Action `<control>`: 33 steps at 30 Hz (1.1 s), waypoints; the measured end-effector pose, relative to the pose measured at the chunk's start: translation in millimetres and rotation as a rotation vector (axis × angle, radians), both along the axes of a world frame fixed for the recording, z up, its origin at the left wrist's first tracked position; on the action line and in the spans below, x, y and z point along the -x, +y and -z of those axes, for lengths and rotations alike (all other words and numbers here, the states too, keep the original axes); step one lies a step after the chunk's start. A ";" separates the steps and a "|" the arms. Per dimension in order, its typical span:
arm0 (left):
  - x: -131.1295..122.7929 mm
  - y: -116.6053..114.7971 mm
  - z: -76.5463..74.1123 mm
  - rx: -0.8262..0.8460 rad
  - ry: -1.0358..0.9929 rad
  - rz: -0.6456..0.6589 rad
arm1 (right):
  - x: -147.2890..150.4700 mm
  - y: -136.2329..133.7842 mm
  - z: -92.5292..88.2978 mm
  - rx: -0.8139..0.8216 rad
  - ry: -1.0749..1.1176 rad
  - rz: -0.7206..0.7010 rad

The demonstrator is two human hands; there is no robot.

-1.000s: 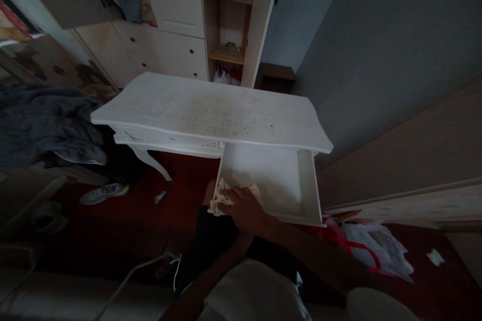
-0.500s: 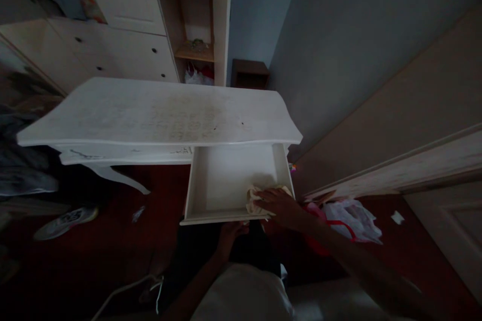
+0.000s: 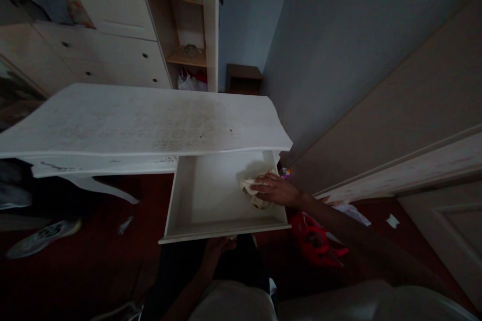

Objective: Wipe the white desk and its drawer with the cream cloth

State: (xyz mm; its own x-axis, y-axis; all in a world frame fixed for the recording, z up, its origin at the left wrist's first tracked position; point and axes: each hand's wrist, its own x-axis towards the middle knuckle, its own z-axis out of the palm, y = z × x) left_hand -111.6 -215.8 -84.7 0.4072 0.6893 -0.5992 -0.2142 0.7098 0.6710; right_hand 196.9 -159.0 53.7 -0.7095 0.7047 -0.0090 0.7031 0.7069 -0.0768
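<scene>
A white desk [image 3: 131, 120] stands in front of me with its right drawer [image 3: 211, 195] pulled out. My right hand [image 3: 276, 191] lies inside the drawer near its right wall, fingers pressed down on a crumpled pale cloth [image 3: 252, 188]. My left hand [image 3: 218, 247] is just under the drawer's front edge, touching its underside; its fingers are mostly hidden in the dark.
A white wardrobe [image 3: 113, 25] with open shelves stands behind the desk. A grey wall and a door panel [image 3: 414, 125] run along the right. A red and white bag [image 3: 320, 241] lies on the dark red floor at the right, a shoe [image 3: 41, 238] at the left.
My right hand has slid the cloth from the drawer's front left corner across to its right side and further in. The view has shifted to the right.
</scene>
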 end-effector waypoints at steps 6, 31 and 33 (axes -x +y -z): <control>5.0 -0.6 7.8 -0.051 0.018 0.028 | -13.4 58.7 -25.2 0.192 0.030 0.195; 0.2 1.0 5.0 0.046 -0.042 -0.010 | 78.6 22.3 23.3 0.158 -0.274 0.948; -0.4 -0.1 5.7 0.041 -0.052 -0.006 | 74.6 30.3 21.9 0.133 -0.265 0.997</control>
State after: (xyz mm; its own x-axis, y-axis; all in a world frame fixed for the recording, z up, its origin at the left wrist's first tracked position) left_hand -111.3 -215.9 -90.4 0.4348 0.6668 -0.6052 -0.2524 0.7354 0.6289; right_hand 122.3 -128.7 31.8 0.2310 0.9521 -0.2005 0.9695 -0.2078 0.1303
